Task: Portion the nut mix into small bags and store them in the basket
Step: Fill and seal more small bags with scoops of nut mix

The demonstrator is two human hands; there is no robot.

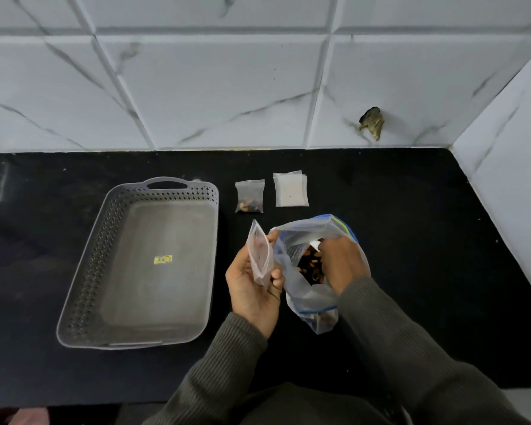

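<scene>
While a right hand (342,265) reaches into a large zip bag (307,299) of nut mix (308,265) on a dark counter (396,210), a left hand (252,289) holds a small bag (259,256) just beside it.

The left thumb and curled fingers pinch the small bag upright. The right fingers are buried among the nuts, so their grip cannot be told. The step likely calls for a modest scoop, with the small bag's mouth spread and kept close. A filled bag (249,196) and a stack of empty bags (290,190) lie beyond, and the grey basket (83,271) sits to the left.
</scene>
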